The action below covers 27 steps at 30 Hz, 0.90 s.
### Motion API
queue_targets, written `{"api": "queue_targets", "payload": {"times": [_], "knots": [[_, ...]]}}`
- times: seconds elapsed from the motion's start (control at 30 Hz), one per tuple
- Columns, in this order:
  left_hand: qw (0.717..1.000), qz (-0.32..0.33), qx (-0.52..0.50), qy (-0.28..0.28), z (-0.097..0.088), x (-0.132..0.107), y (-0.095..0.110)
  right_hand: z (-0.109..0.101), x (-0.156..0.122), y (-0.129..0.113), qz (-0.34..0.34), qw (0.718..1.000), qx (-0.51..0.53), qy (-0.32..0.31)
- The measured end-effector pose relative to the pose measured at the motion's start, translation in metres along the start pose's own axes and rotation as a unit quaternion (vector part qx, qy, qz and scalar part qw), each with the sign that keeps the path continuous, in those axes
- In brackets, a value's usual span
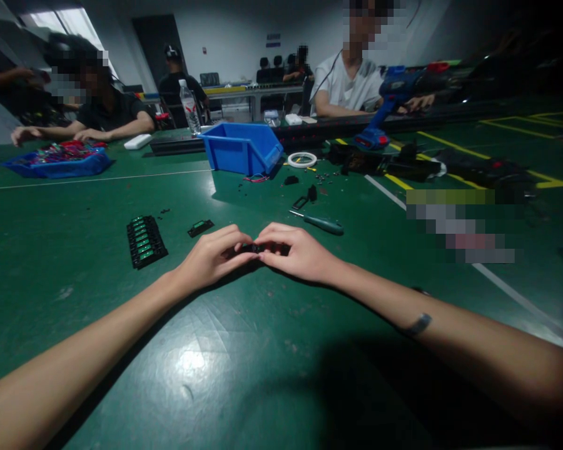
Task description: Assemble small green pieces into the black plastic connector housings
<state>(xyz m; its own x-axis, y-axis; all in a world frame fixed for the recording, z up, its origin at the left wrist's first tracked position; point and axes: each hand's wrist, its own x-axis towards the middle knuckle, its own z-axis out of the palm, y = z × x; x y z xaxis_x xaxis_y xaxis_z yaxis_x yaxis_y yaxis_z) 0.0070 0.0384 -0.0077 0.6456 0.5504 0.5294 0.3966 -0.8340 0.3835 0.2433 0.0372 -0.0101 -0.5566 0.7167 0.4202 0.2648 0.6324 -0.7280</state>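
My left hand (216, 255) and my right hand (293, 250) meet on the green table, fingertips pinched together on a small black part (252, 248) held between them. Both hands rest low on the tabletop. To the left lies a row of black pieces with green inserts (145, 241), and one single such piece (200, 227) lies just beyond my left hand. A green-handled screwdriver (319, 222) lies past my right hand.
A blue bin (241, 147) stands behind, with a white tape ring (302, 159) and small black parts (309, 187) scattered near it. A blue tray of parts (56, 162) sits far left. A blue power driver (385, 106) rests at the right. Other people sit across the table.
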Motion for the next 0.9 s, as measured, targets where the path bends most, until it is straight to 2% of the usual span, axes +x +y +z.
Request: {"api": "queue_targets", "payload": {"times": [0.23, 0.53, 0.73, 0.9], "knots": [[1.000, 0.025, -0.014, 0.006, 0.0003, -0.0011, -0.0017, -0.0024, -0.0014, 0.0006, -0.057, 0.997, -0.044, -0.024], [0.998, -0.042, 0.007, 0.039, 0.0014, -0.0002, -0.0017, -0.0035, 0.0006, -0.0013, 0.008, 0.998, 0.032, 0.050], [0.996, -0.048, -0.013, 0.079, 0.0029, -0.0038, -0.0029, -0.0046, 0.0004, -0.0005, 0.016, 0.998, 0.036, 0.042], [0.997, -0.035, -0.006, 0.072, 0.0030, -0.0023, -0.0026, -0.0037, 0.0013, 0.0007, 0.019, 0.999, 0.003, 0.038]]}}
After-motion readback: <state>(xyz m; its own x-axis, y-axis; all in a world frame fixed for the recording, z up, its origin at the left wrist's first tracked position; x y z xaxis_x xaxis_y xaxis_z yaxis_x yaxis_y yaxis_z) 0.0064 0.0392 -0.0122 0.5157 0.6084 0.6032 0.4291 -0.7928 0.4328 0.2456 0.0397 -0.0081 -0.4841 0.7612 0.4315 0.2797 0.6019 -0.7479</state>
